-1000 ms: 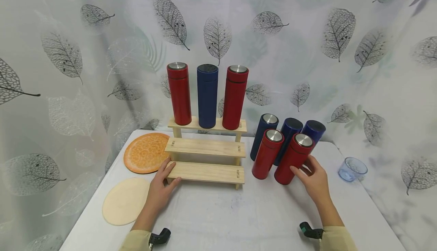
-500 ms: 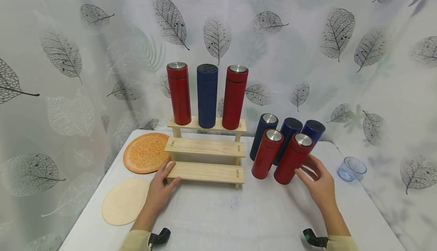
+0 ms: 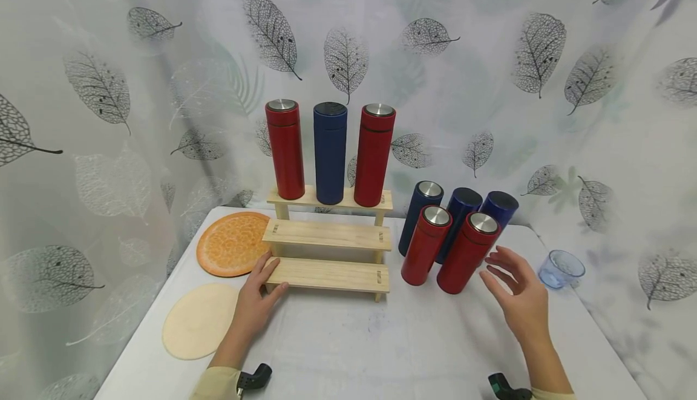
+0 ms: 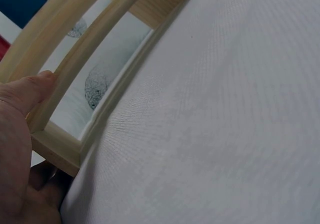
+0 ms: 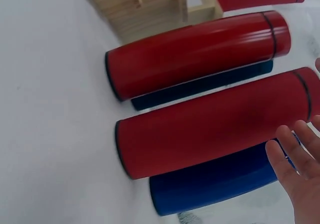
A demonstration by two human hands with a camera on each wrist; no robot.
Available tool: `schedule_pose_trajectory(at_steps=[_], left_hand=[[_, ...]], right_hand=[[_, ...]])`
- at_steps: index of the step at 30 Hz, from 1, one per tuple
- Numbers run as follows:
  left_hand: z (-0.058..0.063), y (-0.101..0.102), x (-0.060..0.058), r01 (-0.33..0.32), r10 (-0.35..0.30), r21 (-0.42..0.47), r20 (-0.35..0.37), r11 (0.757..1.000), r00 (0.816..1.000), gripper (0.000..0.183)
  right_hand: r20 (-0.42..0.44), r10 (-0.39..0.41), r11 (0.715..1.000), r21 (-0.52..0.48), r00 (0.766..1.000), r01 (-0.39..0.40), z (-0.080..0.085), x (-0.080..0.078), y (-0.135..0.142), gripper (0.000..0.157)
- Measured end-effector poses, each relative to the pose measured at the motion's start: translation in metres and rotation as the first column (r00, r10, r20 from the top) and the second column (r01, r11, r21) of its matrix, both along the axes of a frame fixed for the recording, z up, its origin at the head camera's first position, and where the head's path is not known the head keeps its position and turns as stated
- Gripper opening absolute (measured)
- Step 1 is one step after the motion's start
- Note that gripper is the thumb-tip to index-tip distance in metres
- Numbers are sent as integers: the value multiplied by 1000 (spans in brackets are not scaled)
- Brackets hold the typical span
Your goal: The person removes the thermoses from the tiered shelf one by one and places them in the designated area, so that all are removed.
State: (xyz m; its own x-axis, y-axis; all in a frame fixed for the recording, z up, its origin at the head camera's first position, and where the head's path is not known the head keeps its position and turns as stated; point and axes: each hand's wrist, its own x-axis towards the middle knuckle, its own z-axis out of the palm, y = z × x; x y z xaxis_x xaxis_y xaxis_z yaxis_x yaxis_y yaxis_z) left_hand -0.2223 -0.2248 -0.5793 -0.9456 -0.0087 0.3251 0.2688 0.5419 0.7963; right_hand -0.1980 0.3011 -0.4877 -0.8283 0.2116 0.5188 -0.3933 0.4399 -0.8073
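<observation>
My left hand grips the left end of a three-step wooden rack, at its lowest step. In the left wrist view the thumb lies on the wood and the other fingers go round the end leg, partly hidden. On the top step stand a red thermos flask, a blue one and another red one. My right hand holds nothing, fingers spread, just right of the nearer red flask. Beside that flask stands a second red flask. Both are upright.
Behind the red flasks stand three blue flasks, a silver-topped one, a middle one and a right one. A blue glass cup sits far right. An orange round board and a pale disc lie left.
My right hand has let go of the nearer red flask and drawn away to the right, its fingers opening. The flasks, the rack and my left hand stay where they were.
</observation>
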Motion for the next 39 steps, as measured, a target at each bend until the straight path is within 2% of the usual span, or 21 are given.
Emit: schedule_pose_trajectory(at_steps=[7,14,19,23,30,39], left_hand=[[0,-1,-2,-4,4,-13,-9,1000,1000,67],[-1,-1,-2,1,-1,2,-10,1000,1000,67],[-2,-1,-1,-1,1,3,-2,1000,1000,67],[-2,-1,-1,-4,4,7,3,1000,1000,67],[-3,-1,-1,-5,5,8,9,1000,1000,68],[-3,-1,-1,-8,8,6,6,1000,1000,68]], right_hand=[[-105,56,998,-18,993,-58,26,7,-8,67],[-156,156,985,-55,975,-166,42,6,-15,66],[-203,200,978,-20,958,-208,52,2,-24,64],[-192,217,976,36,957,-214,60,-2,-32,65],[-157,277,960,10,948,-279,71,-12,-42,66],[-197,310,951,78,930,-300,88,-22,-58,68]])
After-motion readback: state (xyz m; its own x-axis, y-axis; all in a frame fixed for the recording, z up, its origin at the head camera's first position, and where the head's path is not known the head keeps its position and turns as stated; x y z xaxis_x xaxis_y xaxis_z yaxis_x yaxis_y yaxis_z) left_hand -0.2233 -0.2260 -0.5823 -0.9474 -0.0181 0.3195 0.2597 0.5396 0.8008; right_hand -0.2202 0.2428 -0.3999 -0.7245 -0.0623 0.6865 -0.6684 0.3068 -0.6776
